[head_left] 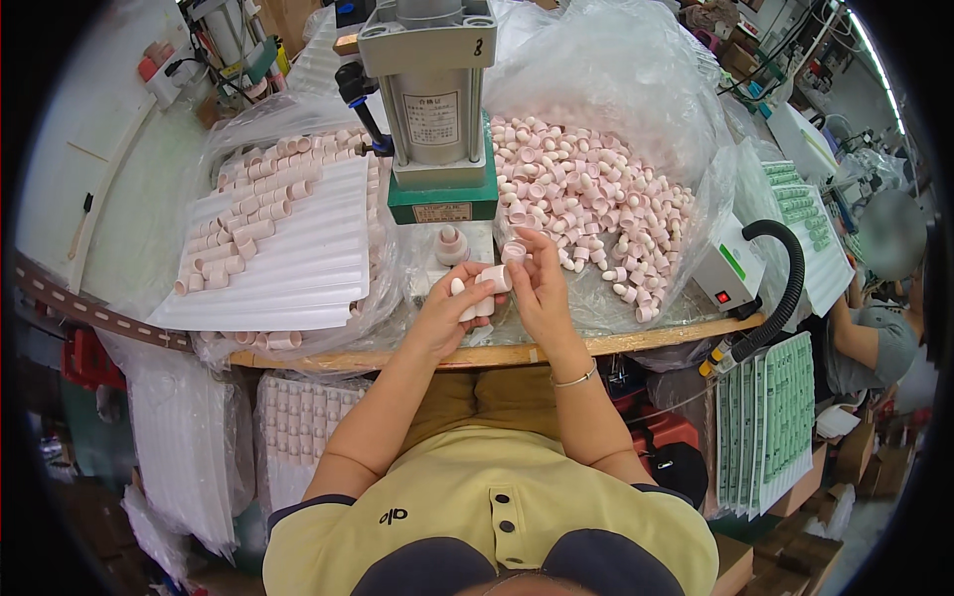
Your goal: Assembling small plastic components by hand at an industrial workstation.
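Observation:
My left hand (439, 314) is closed around several small white and pale pink pieces. Among them are white pieces with rounded ends (463, 306) and a short pale pink cylinder (495, 279). My right hand (546, 301) meets the left at that cylinder, fingers bent in a pinch. Between its upper fingers sits a pink cap (514, 253) with its hollow end showing. Just beyond my hands, a round holder (451, 246) with a pinkish piece in it stands under the press (429, 119), which has a grey cylinder and a green block.
A heap of pink and white caps (586, 189) lies on plastic sheeting at the right. To the left, a white ridged tray (298, 260) carries rows of pink cylinders. A white box with a black hose (795, 273) stands right of the heap. Another person (874, 338) sits far right.

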